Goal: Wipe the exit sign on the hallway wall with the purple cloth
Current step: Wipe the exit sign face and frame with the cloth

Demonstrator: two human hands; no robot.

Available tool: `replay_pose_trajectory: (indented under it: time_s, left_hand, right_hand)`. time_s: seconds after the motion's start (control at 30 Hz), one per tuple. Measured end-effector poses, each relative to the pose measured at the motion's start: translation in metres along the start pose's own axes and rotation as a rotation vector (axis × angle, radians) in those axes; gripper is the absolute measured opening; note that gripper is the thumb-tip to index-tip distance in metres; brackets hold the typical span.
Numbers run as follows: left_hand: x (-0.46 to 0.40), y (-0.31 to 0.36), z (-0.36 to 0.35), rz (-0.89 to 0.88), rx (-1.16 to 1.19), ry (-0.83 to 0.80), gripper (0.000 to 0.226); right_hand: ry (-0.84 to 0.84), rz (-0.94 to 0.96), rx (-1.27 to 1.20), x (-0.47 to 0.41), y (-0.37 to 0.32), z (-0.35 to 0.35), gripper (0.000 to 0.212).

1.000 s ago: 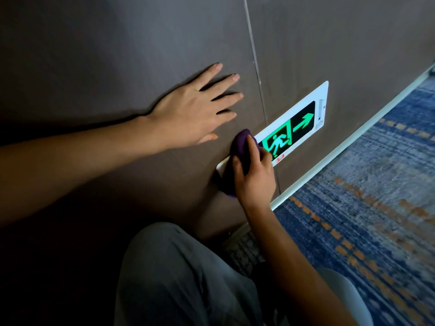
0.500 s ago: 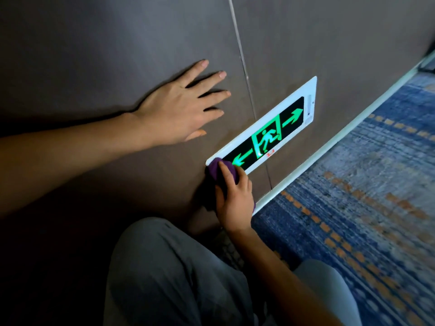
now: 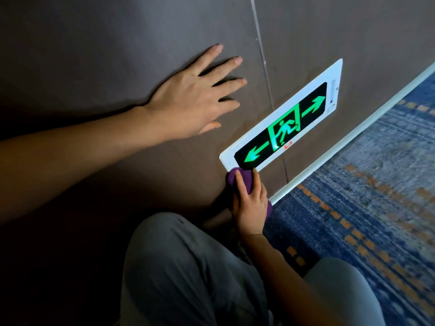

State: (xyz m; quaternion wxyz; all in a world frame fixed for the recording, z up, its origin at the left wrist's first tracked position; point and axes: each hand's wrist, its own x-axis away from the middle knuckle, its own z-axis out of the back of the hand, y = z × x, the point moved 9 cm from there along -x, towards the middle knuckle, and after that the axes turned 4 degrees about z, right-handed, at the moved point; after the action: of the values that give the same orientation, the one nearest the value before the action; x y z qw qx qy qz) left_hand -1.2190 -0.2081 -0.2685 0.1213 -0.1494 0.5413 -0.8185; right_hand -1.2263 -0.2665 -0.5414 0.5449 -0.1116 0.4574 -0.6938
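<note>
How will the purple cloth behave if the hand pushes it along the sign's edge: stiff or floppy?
Likely floppy: the purple cloth is bunched into a soft wad under the right hand. It probably deforms around the exit sign frame rather than sliding rigidly. It looks light; fingers alone pin it.

A hallway in a hotel or office building: smooth dark brown wall panels (image 3: 117, 43) with a thin seam, a pale baseboard (image 3: 353, 140), patterned blue and orange carpet (image 3: 376, 208), and a low-mounted, glowing green exit sign (image 3: 282, 128).

Blue-and-orange patterned carpet (image 3: 367, 208) meets a pale baseboard (image 3: 353, 140); grey trousers (image 3: 188, 274) below.
</note>
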Motion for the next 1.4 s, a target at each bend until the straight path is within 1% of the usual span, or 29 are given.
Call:
replay_pose_trajectory:
  time_s: [0.1,0.23,0.3,0.4,0.5,0.63,0.73,0.8,0.83,0.9,0.97,1.03,1.1,1.17,1.27,1.4]
  left_hand:
    - [0.0,-0.001,-0.001,0.02,0.015,0.021,0.06]
    - [-0.003,-0.002,-0.001,0.063,0.026,0.039,0.058]
    - [-0.004,-0.001,0.0,0.061,0.019,0.045,0.059]
    - [-0.004,0.001,0.001,0.056,0.008,0.039,0.06]
    - [-0.004,0.0,0.0,0.057,0.002,0.039,0.059]
    - [-0.005,0.0,0.001,0.053,-0.002,0.046,0.058]
    - [-0.004,0.0,-0.001,0.054,0.006,0.037,0.058]
    - [-0.004,0.0,-0.001,0.054,-0.005,0.044,0.058]
    - [-0.005,0.0,0.0,0.053,-0.006,0.046,0.059]
    - [-0.005,0.001,-0.001,0.053,0.0,0.039,0.06]
    - [-0.005,0.0,-0.003,0.052,0.004,0.032,0.06]
    - [-0.005,0.001,-0.003,0.056,0.012,0.03,0.06]
    - [-0.009,0.007,-0.005,0.063,0.016,0.004,0.061]
    - [-0.015,0.014,-0.009,0.074,0.013,-0.031,0.063]
    - [-0.022,0.02,-0.011,0.091,0.02,-0.048,0.063]
    - [-0.025,0.024,-0.013,0.1,0.027,-0.054,0.06]
  right_hand:
    - [0.0,-0.005,-0.037,0.004,0.007,0.005,0.068]
    - [0.183,0.052,-0.193,-0.018,-0.02,0.038,0.066]
    - [0.224,0.109,-0.185,-0.032,-0.042,0.045,0.065]
    - [0.219,0.149,-0.132,-0.033,-0.055,0.034,0.06]
    - [0.191,0.071,-0.136,-0.019,-0.037,0.015,0.057]
    - [0.137,-0.074,-0.128,-0.005,-0.004,-0.004,0.058]
    - [0.042,-0.194,-0.18,0.0,0.019,-0.015,0.062]
    - [-0.005,-0.225,-0.195,0.001,0.027,-0.016,0.065]
    - [-0.006,-0.227,-0.206,0.0,0.031,-0.013,0.066]
    - [0.046,-0.265,-0.279,-0.004,0.042,-0.002,0.067]
    - [0.134,-0.383,-0.368,-0.017,0.062,0.01,0.067]
    - [0.155,-0.509,-0.441,-0.037,0.081,0.015,0.066]
    - [0.099,-0.559,-0.447,-0.053,0.086,0.013,0.064]
    - [0.044,-0.543,-0.371,-0.054,0.079,0.009,0.064]
    - [-0.027,-0.519,-0.317,-0.034,0.064,-0.004,0.067]
    - [-0.157,-0.509,-0.353,0.005,0.046,-0.03,0.073]
